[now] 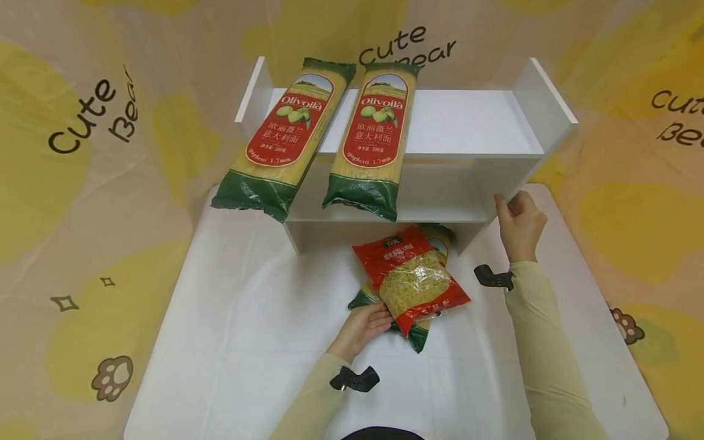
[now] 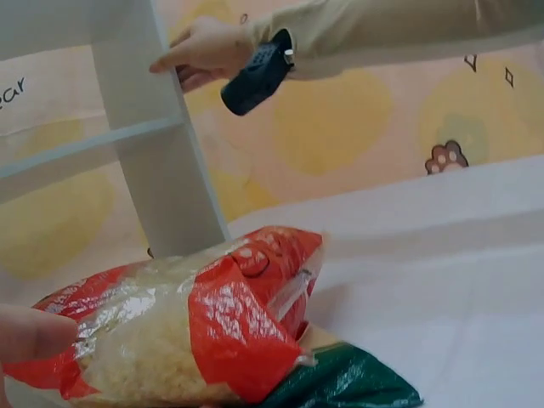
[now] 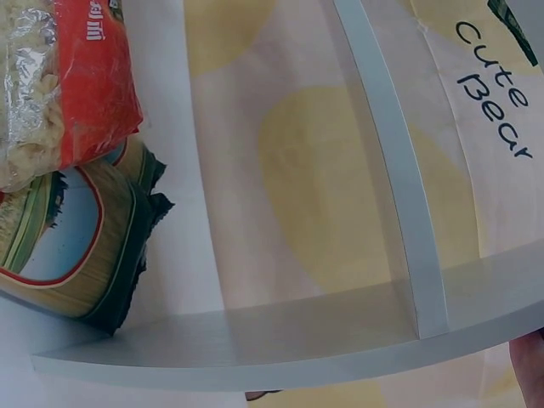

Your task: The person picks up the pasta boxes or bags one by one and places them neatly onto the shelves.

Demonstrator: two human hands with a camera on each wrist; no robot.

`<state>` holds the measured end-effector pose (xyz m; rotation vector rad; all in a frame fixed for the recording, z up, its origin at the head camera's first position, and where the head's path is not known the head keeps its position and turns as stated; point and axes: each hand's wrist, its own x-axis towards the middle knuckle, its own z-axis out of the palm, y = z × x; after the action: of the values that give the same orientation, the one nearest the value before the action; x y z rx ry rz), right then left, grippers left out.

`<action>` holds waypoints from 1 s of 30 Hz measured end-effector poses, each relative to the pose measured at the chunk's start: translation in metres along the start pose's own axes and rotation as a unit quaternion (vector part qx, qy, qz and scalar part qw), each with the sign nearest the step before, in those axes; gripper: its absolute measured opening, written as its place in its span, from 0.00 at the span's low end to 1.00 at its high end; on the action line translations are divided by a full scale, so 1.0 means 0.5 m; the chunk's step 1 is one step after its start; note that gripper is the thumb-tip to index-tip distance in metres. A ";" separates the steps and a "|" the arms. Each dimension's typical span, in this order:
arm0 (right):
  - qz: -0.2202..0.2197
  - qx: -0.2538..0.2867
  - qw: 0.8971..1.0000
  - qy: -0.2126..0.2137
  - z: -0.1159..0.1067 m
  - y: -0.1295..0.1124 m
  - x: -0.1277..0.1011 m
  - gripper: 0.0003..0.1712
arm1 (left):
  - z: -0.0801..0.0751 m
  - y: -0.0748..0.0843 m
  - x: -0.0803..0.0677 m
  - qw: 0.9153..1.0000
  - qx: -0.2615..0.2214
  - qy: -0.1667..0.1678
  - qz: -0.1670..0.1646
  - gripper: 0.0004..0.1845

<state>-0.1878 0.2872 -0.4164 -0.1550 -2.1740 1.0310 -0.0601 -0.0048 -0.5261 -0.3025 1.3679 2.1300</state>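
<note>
My left hand (image 1: 363, 330) touches the lower left edge of a red bag of pasta (image 1: 415, 281) with its fingers nearly straight. In the left wrist view, a fingertip (image 2: 38, 333) shows against the bag. The bag lies across a green-ended spaghetti pack (image 1: 419, 339), covering most of it, on the table. My right hand (image 1: 519, 226) grips the right side panel of a white shelf (image 1: 503, 183), with the thumb on the inner side. Only a bit of that hand (image 3: 529, 365) shows in the right wrist view.
Two spaghetti packs, one at left (image 1: 286, 134) and one beside it (image 1: 376, 134), lie on the upper shelf board (image 1: 462, 122) and jut out past its front edge. A white cloth covers the table (image 1: 236, 342). Behind hangs a yellow patterned curtain (image 1: 181, 140).
</note>
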 end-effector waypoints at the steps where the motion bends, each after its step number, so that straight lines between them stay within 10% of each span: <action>1: 0.000 0.001 1.000 0.000 0.000 -0.001 0.000 0.13 | 0.002 0.001 0.000 1.000 -0.002 -0.001 -0.001 0.25; 19: -0.001 0.001 1.000 0.011 0.001 0.002 -0.001 0.12 | 0.065 -0.013 0.032 0.985 0.141 0.096 -0.006 0.26; 30: 0.000 0.027 0.999 0.018 0.003 -0.001 -0.004 0.14 | 0.064 -0.014 0.020 0.986 0.129 0.106 0.004 0.26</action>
<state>-0.1869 0.2851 -0.4176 -0.1466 -2.1109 1.0774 -0.0605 0.0291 -0.5221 -0.4278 1.7477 1.9419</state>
